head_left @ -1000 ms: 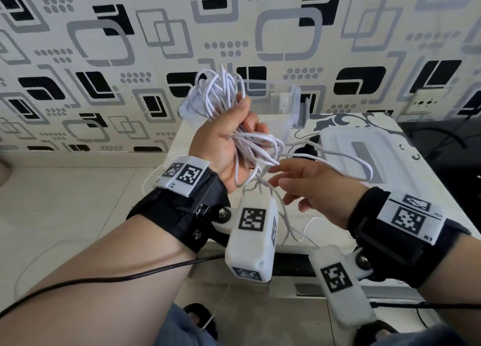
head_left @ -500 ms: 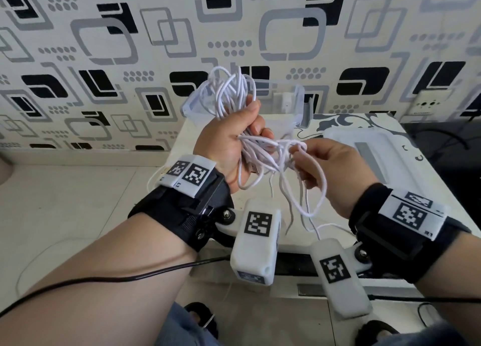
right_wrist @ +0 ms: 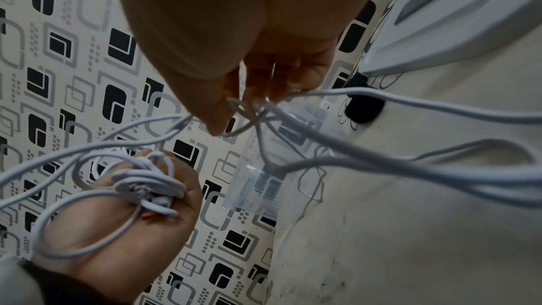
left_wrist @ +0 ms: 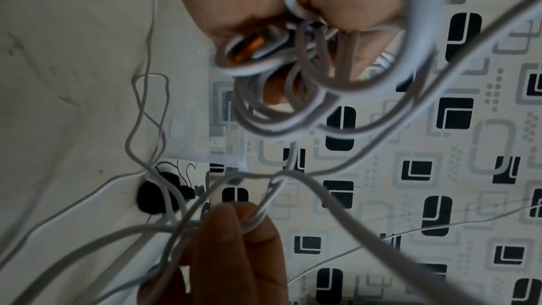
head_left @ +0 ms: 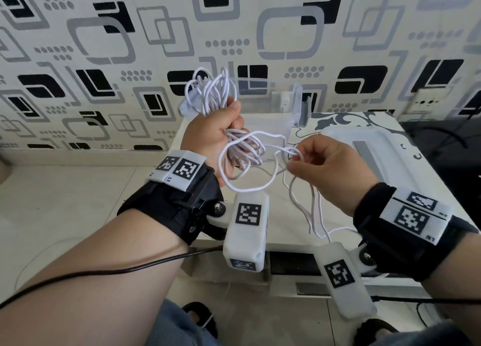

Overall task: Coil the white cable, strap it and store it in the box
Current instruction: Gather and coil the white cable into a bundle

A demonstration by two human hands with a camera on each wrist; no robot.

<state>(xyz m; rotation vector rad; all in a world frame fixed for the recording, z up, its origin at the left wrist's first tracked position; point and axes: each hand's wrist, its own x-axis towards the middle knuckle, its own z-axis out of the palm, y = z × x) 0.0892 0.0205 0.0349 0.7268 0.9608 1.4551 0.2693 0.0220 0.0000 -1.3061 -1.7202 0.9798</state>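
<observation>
While the bundle is held up in front of the patterned wall, the coiling step is judged to be in hand and not yet finished. The thin white cable point(head_left: 229, 142) is gathered as an untidy hank of loops in the left hand point(head_left: 210, 137), whose fingers are curled tight round the middle of the bundle; loops stand above the fist and hang below it. An orange-tipped plug is seen among the strands at the left palm in the right wrist view. The right hand point(head_left: 330, 171) is raised just beside the left, its thumb and fingertips point(left_wrist: 234, 215) pinched on a few loose strands, the other fingers curled. From this pinch several slack lengths trail down toward the white surface point(head_left: 286, 228) and are seen lying on it. The clear plastic box point(head_left: 273, 103) stands open at the far edge of the surface, near the wall, with its white lid point(head_left: 364, 147) lying to the right; the cable is not in it. A small black object is seen on the surface in the wrist views; it may be the strap, but this cannot be told. Next, it is judged that the trailing slack must be drawn up and laid onto the hank, the tangle at the pinch being cleared first, before any strapping is attempted.
</observation>
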